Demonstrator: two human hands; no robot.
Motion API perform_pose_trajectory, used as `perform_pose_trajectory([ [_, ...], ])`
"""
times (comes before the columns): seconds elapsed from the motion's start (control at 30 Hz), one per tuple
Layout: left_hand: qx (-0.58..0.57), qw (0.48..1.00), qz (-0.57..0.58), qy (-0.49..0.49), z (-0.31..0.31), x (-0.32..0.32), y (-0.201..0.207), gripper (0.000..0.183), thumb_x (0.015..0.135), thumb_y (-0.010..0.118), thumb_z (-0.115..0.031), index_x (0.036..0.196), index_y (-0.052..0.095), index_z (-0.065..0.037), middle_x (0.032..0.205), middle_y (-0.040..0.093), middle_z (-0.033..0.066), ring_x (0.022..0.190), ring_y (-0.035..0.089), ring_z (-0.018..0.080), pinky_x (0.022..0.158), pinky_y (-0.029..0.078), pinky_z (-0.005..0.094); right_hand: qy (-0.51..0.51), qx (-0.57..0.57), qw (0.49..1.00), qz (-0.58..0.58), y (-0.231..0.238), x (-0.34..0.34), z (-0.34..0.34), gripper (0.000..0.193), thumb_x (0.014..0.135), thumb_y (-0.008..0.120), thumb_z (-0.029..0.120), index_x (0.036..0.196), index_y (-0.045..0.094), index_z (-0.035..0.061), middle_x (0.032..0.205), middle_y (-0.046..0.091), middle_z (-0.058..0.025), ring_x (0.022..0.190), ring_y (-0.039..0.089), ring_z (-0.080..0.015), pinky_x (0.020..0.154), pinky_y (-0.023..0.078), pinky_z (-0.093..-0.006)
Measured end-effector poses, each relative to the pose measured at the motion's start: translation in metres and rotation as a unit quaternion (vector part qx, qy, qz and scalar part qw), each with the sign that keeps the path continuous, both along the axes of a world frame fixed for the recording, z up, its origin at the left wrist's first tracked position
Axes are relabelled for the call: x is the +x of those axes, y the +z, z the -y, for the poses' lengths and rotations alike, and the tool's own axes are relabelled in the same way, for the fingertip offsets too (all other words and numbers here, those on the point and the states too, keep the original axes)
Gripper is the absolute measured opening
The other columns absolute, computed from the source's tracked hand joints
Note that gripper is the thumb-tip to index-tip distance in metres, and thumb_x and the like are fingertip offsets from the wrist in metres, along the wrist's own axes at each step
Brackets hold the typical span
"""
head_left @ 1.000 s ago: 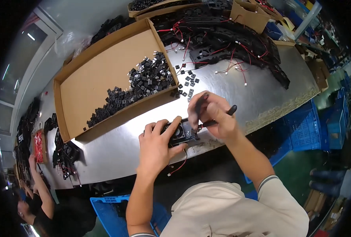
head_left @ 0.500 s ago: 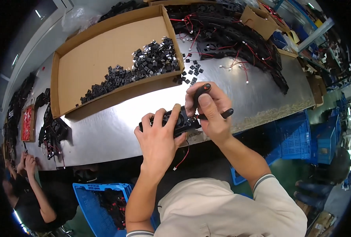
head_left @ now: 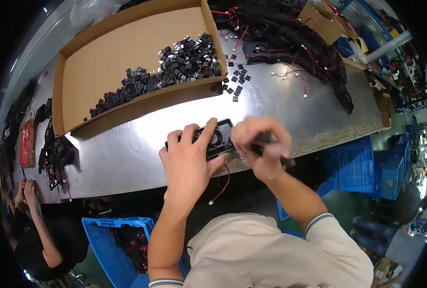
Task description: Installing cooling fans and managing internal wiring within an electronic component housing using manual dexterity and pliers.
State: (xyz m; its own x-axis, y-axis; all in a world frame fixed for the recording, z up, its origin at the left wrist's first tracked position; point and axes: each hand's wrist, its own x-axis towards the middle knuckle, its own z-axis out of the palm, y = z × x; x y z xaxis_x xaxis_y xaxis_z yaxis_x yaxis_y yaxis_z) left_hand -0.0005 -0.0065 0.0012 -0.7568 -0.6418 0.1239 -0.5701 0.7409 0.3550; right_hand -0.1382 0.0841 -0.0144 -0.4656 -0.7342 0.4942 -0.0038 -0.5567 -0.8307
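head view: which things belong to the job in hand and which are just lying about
In the job:
black fan unit, held by the left hand
thin wire hanging below it
dark tool, blurred, in the right hand

Seemingly just lying about:
cardboard box
small black parts heaped in it
black housings with red wires
blue crate

I'd call this a factory assembly workshop. A long metal-topped bench (head_left: 280,103) crosses the middle of my view. At upper left I see a cardboard tray (head_left: 110,50) with small black parts (head_left: 187,60) heaped in bulk, and at upper right piled black housings (head_left: 280,33) trailing red wires. Blue plastic crates (head_left: 355,165) stand at right and lower left, shelving (head_left: 390,47) at far right, and a co-worker (head_left: 50,240) at lower left.
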Motion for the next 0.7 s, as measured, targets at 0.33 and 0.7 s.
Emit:
perform_pose_trajectory([
  [0.33, 0.066, 0.998, -0.004, -0.019, 0.007, -0.003, -0.005, 0.072, 0.070, 0.084, -0.031, 0.137, 0.059, -0.027, 0.122, 0.060, 0.0058, 0.113, 0.052, 0.0326, 0.087, 0.046, 0.0505, -0.002, -0.028, 0.998, 0.064, -0.004, -0.013, -0.005, 0.056, 0.099, 0.051, 0.057, 0.109, 0.053, 0.0021, 0.083, 0.054, -0.0115, 0.069, 0.053, -0.0217, 0.066, 0.046, -0.0355],
  [0.7, 0.042, 0.999, -0.006, -0.011, 0.003, -0.004, -0.001, 0.071, 0.071, 0.084, -0.027, 0.138, 0.060, -0.024, 0.120, 0.061, 0.0085, 0.112, 0.054, 0.0335, 0.095, 0.048, 0.0458, 0.042, -0.072, 0.959, 0.272, -0.007, -0.029, 0.000, 0.048, 0.105, 0.041, 0.051, 0.109, 0.057, 0.0057, 0.083, 0.054, -0.0081, 0.071, 0.048, -0.0188, 0.072, 0.040, -0.0353],
])
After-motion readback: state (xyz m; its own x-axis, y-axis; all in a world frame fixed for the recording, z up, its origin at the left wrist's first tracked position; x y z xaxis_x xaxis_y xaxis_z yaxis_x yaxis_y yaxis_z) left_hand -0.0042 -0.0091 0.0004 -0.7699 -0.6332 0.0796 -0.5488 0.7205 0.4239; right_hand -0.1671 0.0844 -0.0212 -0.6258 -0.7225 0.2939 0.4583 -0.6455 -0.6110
